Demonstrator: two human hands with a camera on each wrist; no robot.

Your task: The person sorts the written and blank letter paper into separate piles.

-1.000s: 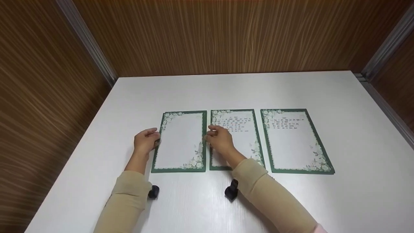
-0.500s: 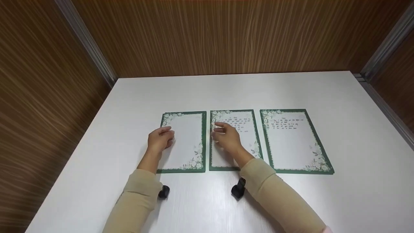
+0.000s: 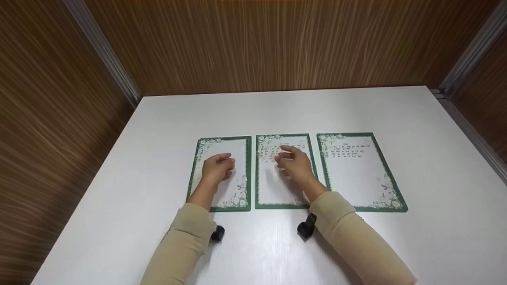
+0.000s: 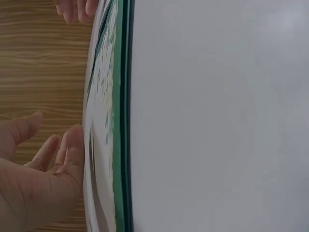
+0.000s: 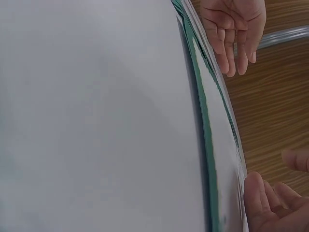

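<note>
Three green-bordered, flower-printed paper sheets lie side by side on a white table. My left hand (image 3: 216, 169) hovers over the left sheet (image 3: 231, 194), which shows no writing; its edges look stacked. Above the middle sheet (image 3: 273, 188) my right hand (image 3: 296, 163) covers part of the handwritten lines. The right sheet (image 3: 358, 176) bears a few lines near its top. Neither hand holds anything, and the fingers are loosely bent. In the left wrist view the left hand's fingers (image 4: 72, 154) are relaxed; so are the right hand's fingers (image 5: 256, 193) in the right wrist view.
The white tabletop (image 3: 277, 113) spreads around the sheets. Wood-grain panels (image 3: 253, 47) stand behind and at both sides, with metal strips (image 3: 105, 51) at the corners. Black wrist-worn devices (image 3: 305, 228) show beneath the sleeves.
Both hands have moved right: the left from the left sheet's outer edge to above its middle, the right from the gap between sheets to over the middle sheet. The sheets stay put.
</note>
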